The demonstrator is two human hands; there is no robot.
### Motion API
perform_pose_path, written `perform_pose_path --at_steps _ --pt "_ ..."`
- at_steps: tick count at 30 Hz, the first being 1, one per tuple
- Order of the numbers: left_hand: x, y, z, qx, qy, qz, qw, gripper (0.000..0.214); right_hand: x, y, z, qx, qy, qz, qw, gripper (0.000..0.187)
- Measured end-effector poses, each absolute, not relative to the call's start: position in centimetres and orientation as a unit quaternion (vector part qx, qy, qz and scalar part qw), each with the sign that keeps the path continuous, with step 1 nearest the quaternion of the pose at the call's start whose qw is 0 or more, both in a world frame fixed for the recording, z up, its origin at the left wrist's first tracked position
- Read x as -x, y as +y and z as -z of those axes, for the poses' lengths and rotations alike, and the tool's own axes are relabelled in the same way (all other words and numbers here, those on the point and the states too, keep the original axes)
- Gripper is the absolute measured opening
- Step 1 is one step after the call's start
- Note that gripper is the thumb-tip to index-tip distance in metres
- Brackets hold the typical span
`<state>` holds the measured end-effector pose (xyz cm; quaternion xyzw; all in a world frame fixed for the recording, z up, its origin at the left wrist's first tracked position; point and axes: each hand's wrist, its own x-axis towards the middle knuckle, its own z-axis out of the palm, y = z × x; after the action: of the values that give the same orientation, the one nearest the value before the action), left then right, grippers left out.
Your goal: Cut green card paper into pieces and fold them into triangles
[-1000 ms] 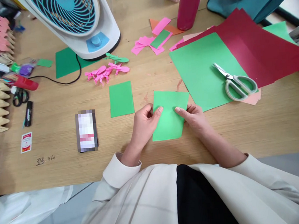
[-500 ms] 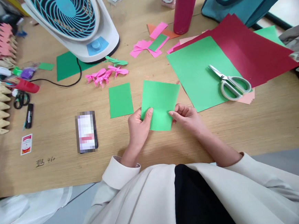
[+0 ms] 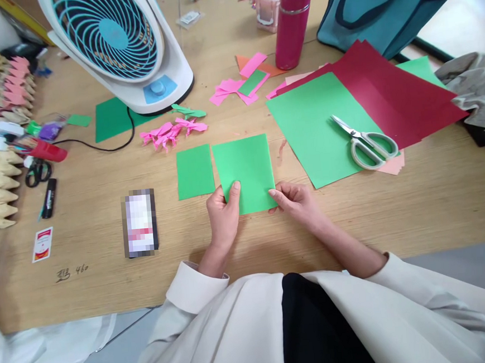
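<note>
A green sheet of paper (image 3: 245, 167) is held between my two hands, just above the table in front of me. My left hand (image 3: 225, 212) grips its lower left side, thumb on top. At its lower right edge my right hand (image 3: 292, 200) pinches the paper between thumb and fingers. Another green paper piece (image 3: 195, 172) lies flat to the left. To the right, scissors (image 3: 359, 140) with white handles rest on a larger light-green sheet (image 3: 304, 115).
Dark-red sheets (image 3: 399, 91) lie at the right, beneath a teal bag (image 3: 380, 14). Folded pink paper pieces (image 3: 171, 132) sit before a fan (image 3: 154, 82). A phone (image 3: 140, 223) lies left, a magenta bottle (image 3: 294, 23) stands at the back, and black-handled scissors (image 3: 38, 172) lie far left.
The held green sheet has turned slightly and shifted left, closer to the green piece beside it. Both hands keep hold of it. The whole view has tilted up a little.
</note>
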<state>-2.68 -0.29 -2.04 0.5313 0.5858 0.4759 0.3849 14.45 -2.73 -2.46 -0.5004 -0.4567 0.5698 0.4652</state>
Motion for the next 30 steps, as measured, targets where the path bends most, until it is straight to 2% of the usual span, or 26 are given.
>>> perform_pose_path --at_steps 4,6,8,10,12,14,16,18,23,27,30 --pt "3.7 -0.7 3.0 -0.541 0.568 -0.403 0.471 0.035 -15.1 -2.9 2.2 0.532 -0.487 -0.493 0.487 0.047" --pt "4.8 -0.9 2.6 -0.571 0.564 -0.366 0.471 0.031 -15.5 -3.1 2.1 0.542 -0.510 -0.452 0.492 0.045" --pt "6.0 -0.9 1.2 -0.613 0.583 -0.387 0.366 0.025 -15.7 -3.3 2.1 0.540 -0.542 -0.428 0.481 0.040" --pt "6.9 -1.0 -0.8 -0.664 0.598 -0.421 0.157 0.038 -15.8 -3.4 1.9 0.527 -0.595 -0.405 0.452 0.034" --pt "7.0 -1.0 -3.1 -0.761 0.534 -0.369 0.006 0.040 -15.7 -3.6 1.7 0.502 -0.657 -0.375 0.419 0.029" --pt "6.4 -1.0 -4.9 -0.853 0.431 -0.291 -0.049 0.031 -15.4 -3.8 1.3 0.469 -0.705 -0.354 0.397 0.025" --pt "5.4 -0.9 -6.0 -0.916 0.335 -0.217 -0.043 0.019 -15.2 -4.1 0.8 0.440 -0.738 -0.337 0.384 0.024" --pt "4.7 -0.5 -6.5 -0.942 0.288 -0.168 -0.025 0.018 -15.0 -4.4 0.5 0.424 -0.755 -0.327 0.378 0.022" --pt "6.2 1.2 -7.2 -0.946 0.296 -0.126 0.031 0.020 -15.5 -4.9 0.5 0.434 -0.744 -0.338 0.379 0.023" --pt "8.7 2.4 -7.3 -0.910 0.354 -0.188 0.109 0.017 -15.8 -4.8 0.7 0.457 -0.725 -0.344 0.384 0.025" --pt "9.9 3.0 -6.1 -0.814 0.433 -0.302 0.243 0.014 -15.8 -4.7 0.8 0.468 -0.705 -0.354 0.398 0.025"
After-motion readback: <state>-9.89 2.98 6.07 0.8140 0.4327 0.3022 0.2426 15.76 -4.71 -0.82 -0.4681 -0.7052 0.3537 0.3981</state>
